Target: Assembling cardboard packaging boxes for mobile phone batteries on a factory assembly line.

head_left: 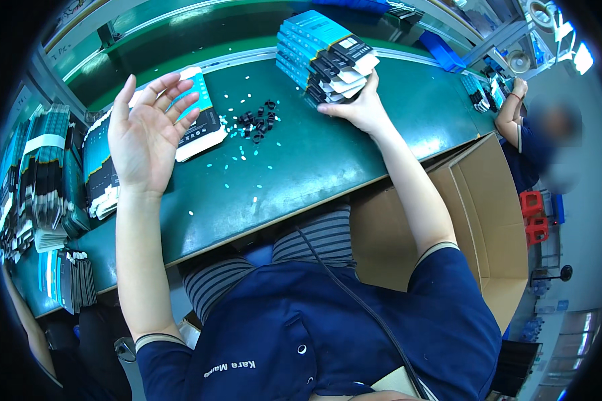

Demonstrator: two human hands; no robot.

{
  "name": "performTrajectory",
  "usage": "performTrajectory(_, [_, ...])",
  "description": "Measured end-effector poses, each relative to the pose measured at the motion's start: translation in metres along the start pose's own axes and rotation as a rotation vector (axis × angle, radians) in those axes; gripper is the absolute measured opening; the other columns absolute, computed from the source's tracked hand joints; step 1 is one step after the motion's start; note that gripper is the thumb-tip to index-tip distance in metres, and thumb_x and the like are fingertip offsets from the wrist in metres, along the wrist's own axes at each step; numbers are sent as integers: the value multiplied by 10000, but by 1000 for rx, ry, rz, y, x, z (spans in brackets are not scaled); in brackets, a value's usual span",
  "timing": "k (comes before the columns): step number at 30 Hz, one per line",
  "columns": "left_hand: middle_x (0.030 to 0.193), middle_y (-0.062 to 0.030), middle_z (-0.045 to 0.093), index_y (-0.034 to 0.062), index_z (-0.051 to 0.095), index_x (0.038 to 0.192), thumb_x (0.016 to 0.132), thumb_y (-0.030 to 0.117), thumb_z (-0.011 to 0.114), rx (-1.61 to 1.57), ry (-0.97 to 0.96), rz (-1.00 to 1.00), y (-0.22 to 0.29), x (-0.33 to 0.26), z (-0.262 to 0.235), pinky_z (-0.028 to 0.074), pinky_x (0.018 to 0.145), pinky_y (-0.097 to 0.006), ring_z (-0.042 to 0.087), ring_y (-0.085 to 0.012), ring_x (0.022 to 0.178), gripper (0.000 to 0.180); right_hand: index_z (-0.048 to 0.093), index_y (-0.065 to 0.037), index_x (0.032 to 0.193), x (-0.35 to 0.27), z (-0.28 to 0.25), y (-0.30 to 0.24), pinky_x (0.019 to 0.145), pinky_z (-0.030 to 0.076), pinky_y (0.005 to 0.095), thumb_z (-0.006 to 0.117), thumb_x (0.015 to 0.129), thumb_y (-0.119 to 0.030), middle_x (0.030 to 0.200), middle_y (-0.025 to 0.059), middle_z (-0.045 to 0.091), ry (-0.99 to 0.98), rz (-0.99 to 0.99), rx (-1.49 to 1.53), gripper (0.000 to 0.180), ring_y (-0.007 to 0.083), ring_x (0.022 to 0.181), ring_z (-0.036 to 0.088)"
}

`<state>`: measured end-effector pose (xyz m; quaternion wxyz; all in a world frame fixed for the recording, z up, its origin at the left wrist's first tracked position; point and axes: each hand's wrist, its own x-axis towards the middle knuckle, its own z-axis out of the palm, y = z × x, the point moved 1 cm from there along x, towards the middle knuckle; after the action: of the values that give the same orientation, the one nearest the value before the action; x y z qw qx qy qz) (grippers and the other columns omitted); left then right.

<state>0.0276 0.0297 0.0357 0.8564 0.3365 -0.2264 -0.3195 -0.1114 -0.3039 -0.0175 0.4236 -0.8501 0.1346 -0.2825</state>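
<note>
My right hand [356,107] grips the near edge of a stack of flat teal, black and white packages [322,55] standing on the green table [301,167]. My left hand [146,132] is raised above the table, palm up, fingers spread, holding nothing. Under and behind it lies a single flat teal and white package [204,123]. A small heap of black clips [257,123] sits between the two hands, with several tiny white bits scattered around it.
Piles of flat packages [43,174] line the table's left end. An open cardboard box [481,214] stands at my right side. Another person [535,144] in dark blue sits at far right. A green conveyor [201,33] runs behind the table.
</note>
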Motion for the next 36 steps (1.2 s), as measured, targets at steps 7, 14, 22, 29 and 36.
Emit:
performTrajectory(7, [1169,-164,528,-52,494,1207,974,434,402,8,35,-19,-2,3,0,447,935,-372,533,-260,1070,546,163,75,1322,2,11,-7,976,452,353,916,548,-226,1236,220,510,141,33,-160,1121,282,1143,558])
performTrajectory(14, [1189,-169,520,-58,462,1252,968,418,430,-33,49,-47,0,5,-11,421,972,-383,517,-268,1113,555,281,72,1315,-10,-3,6,944,473,336,867,560,-213,1188,214,570,146,77,-8,998,295,1093,599])
performTrajectory(22, [1178,-163,526,-52,473,1236,964,428,439,-40,30,-78,-5,2,-7,425,954,-371,530,-250,1081,553,505,-33,1174,-63,-98,-5,900,488,325,814,604,30,1113,63,595,406,-86,386,652,171,1002,593])
performTrajectory(29, [1075,-139,577,-40,461,1236,960,437,458,-37,-30,-89,-7,7,-2,421,947,-373,529,-255,1076,551,568,-83,1045,-137,-188,45,761,502,210,688,864,-127,986,53,642,1229,-411,884,221,160,848,629])
performTrajectory(36, [1010,-119,621,-23,522,1189,958,370,500,125,66,-48,-13,13,-29,462,895,-350,586,-247,994,457,502,5,1299,-85,-57,2,1073,365,369,678,847,-38,1281,133,560,471,-9,637,487,253,1240,489])
